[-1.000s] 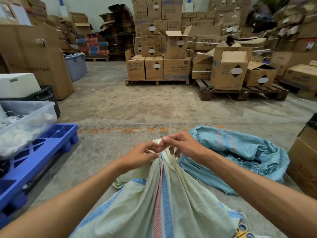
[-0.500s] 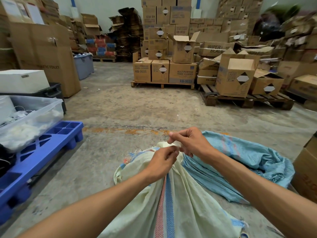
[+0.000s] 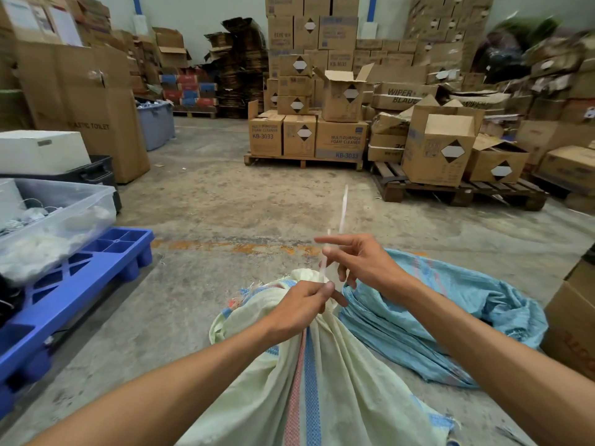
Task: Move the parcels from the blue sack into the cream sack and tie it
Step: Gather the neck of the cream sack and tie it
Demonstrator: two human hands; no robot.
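Stacked cardboard boxes (image 3: pixel 341 136) on wooden pallets (image 3: pixel 304 160) fill the back of the warehouse we face, with more cartons piled along both side walls and a bare, stained concrete floor (image 3: pixel 225 204) running toward us, crossed by a worn orange line (image 3: pixel 231 246). At our feet the cream sack (image 3: pixel 322 381) stands upright, its long axis running from the bottom of the frame up to a gathered neck that points away from us, a red and blue stripe following that line. Our left hand (image 3: pixel 299 309) is closed tight around the bunched neck, thumb and fingers pressed together on the cloth. Our right hand (image 3: pixel 360 262) hovers just above it, forefinger stretched out, the other fingers pinching a thin pale tie strip (image 3: pixel 342 214) that rises nearly vertical from the neck, tilting slightly right at its free end. Just beside the cream sack, on its right and touching it, the blue sack (image 3: pixel 450 304) lies slumped and crumpled flat on the floor, its length stretching toward the right. To our left a blue plastic pallet (image 3: pixel 80 284) carries a clear tub (image 3: pixel 70 214).
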